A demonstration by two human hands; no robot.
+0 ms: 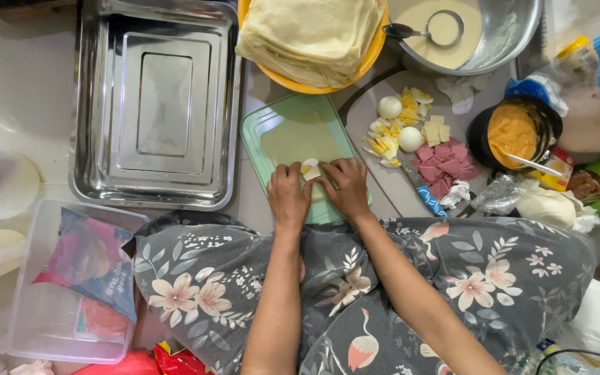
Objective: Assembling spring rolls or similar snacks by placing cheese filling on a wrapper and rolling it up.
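Both hands on wrapper sheet (298,142) atop green board (258,135): left hand (287,194) and right hand (347,186) fingers pinched shut over egg-and-cheese filling (310,169) at near edge. Risks: thin sheet likely tears under tight fold; filling may squeeze out sides.

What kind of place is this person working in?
Probably a home kitchen floor set up for food prep. The hands fold a thin wrapper on a green cutting board, beside a stack of wrappers, a batter bowl and a steel tray.
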